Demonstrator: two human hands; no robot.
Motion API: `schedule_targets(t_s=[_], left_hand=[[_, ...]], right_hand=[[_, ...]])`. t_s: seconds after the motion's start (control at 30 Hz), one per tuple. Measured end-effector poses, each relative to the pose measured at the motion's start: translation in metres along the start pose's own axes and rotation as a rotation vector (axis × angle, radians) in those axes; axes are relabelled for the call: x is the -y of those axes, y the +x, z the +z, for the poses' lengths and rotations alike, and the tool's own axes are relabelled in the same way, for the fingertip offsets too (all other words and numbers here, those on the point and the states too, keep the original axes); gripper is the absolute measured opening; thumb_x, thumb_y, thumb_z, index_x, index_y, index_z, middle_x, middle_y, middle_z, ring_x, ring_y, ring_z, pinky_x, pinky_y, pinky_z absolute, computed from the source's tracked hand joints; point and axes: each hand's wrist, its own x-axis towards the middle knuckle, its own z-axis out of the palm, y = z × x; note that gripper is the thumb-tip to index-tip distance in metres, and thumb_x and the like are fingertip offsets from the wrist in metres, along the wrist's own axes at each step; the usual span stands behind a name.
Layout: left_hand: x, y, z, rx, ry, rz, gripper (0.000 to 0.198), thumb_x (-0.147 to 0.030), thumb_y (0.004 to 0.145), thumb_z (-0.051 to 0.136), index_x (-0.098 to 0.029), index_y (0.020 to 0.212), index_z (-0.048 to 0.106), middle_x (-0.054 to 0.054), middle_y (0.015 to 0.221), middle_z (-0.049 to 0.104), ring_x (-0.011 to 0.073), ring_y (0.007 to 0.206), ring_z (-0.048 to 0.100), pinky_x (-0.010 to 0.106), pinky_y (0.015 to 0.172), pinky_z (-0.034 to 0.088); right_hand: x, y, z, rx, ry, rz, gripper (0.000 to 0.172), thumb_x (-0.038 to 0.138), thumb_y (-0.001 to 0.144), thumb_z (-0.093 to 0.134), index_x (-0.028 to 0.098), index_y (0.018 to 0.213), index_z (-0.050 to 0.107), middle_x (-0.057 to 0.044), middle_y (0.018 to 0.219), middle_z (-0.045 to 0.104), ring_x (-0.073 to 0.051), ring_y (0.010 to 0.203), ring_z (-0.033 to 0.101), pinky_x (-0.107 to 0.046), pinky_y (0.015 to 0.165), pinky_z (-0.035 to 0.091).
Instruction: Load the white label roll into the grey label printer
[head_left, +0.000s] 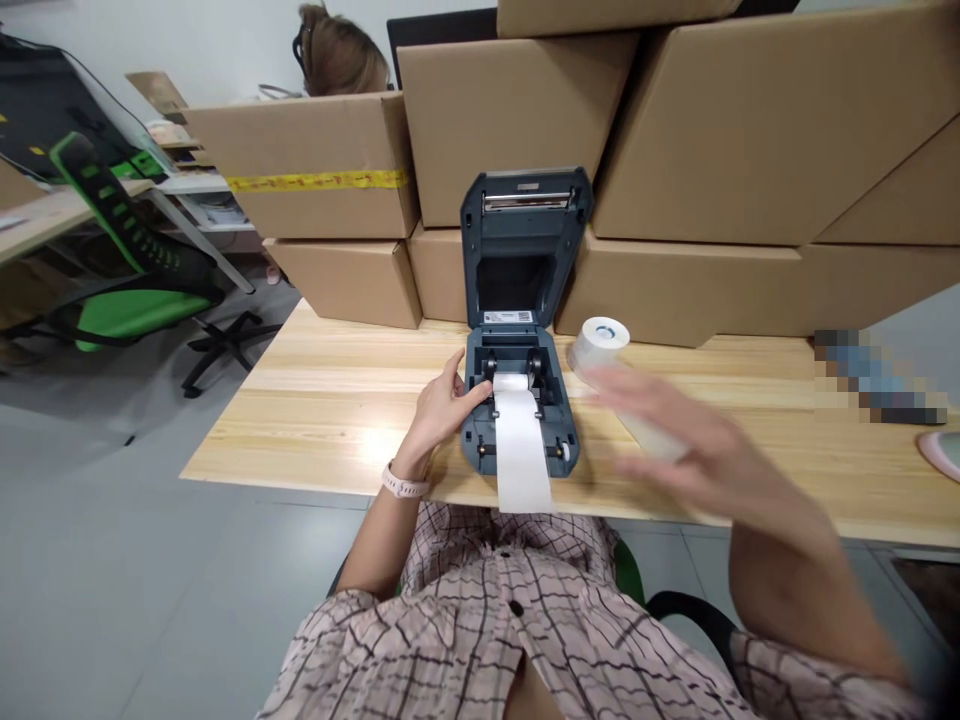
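A dark grey label printer [474, 440] stands on the table with its lid [517, 240] raised. Inside sits a small roll of white label paper [512, 382], and its strip [523, 465] runs out over the printer's front and past the table edge. My left hand [444, 405] grips the printer's left side, thumb over the rim near the roll, other fingers partly hidden outside. To the right of the printer, my right hand [690, 430] is blurred by motion, fingers stretched out and thumb apart. Just beyond its fingertips stands a larger white label roll [600, 345]; a loose white strip [652, 437] shows beneath the hand.
Cardboard boxes [517, 110] are stacked along the back of the wooden table [300, 400]. A pixelated object [877, 378] and a pinkish rounded item [941, 455] lie at the right. A green chair [135, 310] is at the left; another person's head [341, 55] shows behind the boxes.
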Motion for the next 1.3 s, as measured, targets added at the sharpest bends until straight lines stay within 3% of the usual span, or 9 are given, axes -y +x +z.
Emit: schedule_targets(t_s=[0.13, 0.23, 0.37, 0.53, 0.7, 0.8, 0.97, 1.13, 1.3], left_hand=[[0.0, -0.027, 0.0, -0.061, 0.029, -0.011, 0.087, -0.054, 0.09, 0.068, -0.018, 0.162, 0.035, 0.005, 0.098, 0.065, 0.0177, 0.082, 0.06, 0.031, 0.076, 0.046], [0.006, -0.05, 0.001, -0.073, -0.058, -0.003, 0.083, -0.053, 0.092, 0.065, -0.018, 0.161, 0.035, 0.01, 0.113, 0.067, 0.0179, 0.089, 0.062, 0.033, 0.081, 0.049], [0.016, -0.073, -0.001, -0.065, -0.14, -0.054, 0.076, -0.052, 0.093, 0.063, -0.02, 0.157, 0.041, 0.012, 0.119, 0.068, 0.0182, 0.092, 0.064, 0.034, 0.082, 0.052], [0.019, -0.078, -0.005, -0.213, -0.342, -0.034, 0.068, -0.057, 0.096, 0.057, -0.022, 0.154, 0.046, 0.015, 0.13, 0.065, 0.0244, 0.112, 0.065, 0.037, 0.087, 0.057], [-0.001, -0.066, 0.003, -0.251, -0.465, 0.211, 0.067, -0.058, 0.097, 0.055, -0.032, 0.157, 0.041, 0.011, 0.159, 0.047, 0.0301, 0.151, 0.042, 0.047, 0.12, 0.04], [-0.01, -0.059, 0.017, -0.173, -0.499, 0.175, 0.082, -0.061, 0.091, 0.065, -0.033, 0.161, 0.033, 0.01, 0.169, 0.034, 0.0332, 0.159, 0.028, 0.051, 0.128, 0.027], [-0.006, -0.059, 0.036, -0.1, -0.597, 0.011, 0.099, -0.055, 0.085, 0.075, -0.028, 0.164, 0.023, 0.013, 0.173, 0.025, 0.0348, 0.16, 0.025, 0.049, 0.129, 0.027], [-0.006, -0.059, 0.041, -0.163, -0.609, 0.091, 0.083, -0.048, 0.088, 0.072, -0.025, 0.159, 0.036, 0.011, 0.169, 0.034, 0.0327, 0.158, 0.029, 0.046, 0.13, 0.027], [-0.003, -0.073, 0.043, -0.261, -0.513, 0.131, 0.069, -0.044, 0.092, 0.07, -0.026, 0.153, 0.044, 0.012, 0.162, 0.045, 0.0276, 0.147, 0.046, 0.041, 0.119, 0.041]], right_hand=[[-0.036, 0.077, -0.04, -0.466, -0.027, 0.111, 0.044, 0.039, 0.105, 0.054, 0.032, 0.148, 0.054, -0.002, 0.152, 0.058, -0.024, 0.141, 0.054, -0.049, 0.122, 0.041], [-0.07, 0.148, -0.04, -0.419, 0.164, 0.24, 0.053, 0.045, 0.11, 0.039, 0.019, 0.156, 0.036, -0.003, 0.166, 0.042, -0.014, 0.147, 0.045, -0.039, 0.126, 0.032], [-0.083, 0.193, -0.023, -0.337, 0.343, 0.357, 0.056, 0.057, 0.111, 0.019, 0.022, 0.145, 0.047, 0.0, 0.152, 0.058, -0.013, 0.132, 0.056, -0.039, 0.12, 0.042], [-0.045, 0.127, 0.006, -0.511, 0.201, 0.08, 0.06, 0.062, 0.109, 0.02, 0.024, 0.131, 0.061, -0.003, 0.137, 0.066, -0.022, 0.132, 0.058, -0.047, 0.12, 0.041], [-0.006, 0.02, 0.063, -0.33, 0.041, -0.001, 0.053, 0.058, 0.109, 0.025, 0.033, 0.147, 0.051, -0.006, 0.154, 0.056, -0.027, 0.147, 0.046, -0.058, 0.12, 0.04], [-0.002, -0.014, 0.097, -0.303, -0.039, 0.009, 0.048, 0.045, 0.111, 0.029, 0.028, 0.15, 0.051, -0.009, 0.151, 0.058, -0.027, 0.149, 0.045, -0.057, 0.119, 0.041], [-0.006, -0.02, 0.129, -0.493, -0.003, 0.021, 0.045, 0.037, 0.11, 0.027, 0.028, 0.141, 0.06, -0.008, 0.144, 0.063, -0.029, 0.145, 0.049, -0.057, 0.12, 0.039], [-0.013, -0.017, 0.14, -0.573, -0.003, -0.016, 0.046, 0.039, 0.11, 0.025, 0.03, 0.137, 0.061, -0.007, 0.14, 0.065, -0.029, 0.142, 0.051, -0.056, 0.119, 0.039], [-0.016, -0.017, 0.142, -0.587, -0.017, -0.041, 0.046, 0.039, 0.109, 0.026, 0.03, 0.136, 0.062, -0.007, 0.138, 0.066, -0.029, 0.139, 0.053, -0.057, 0.117, 0.04]])
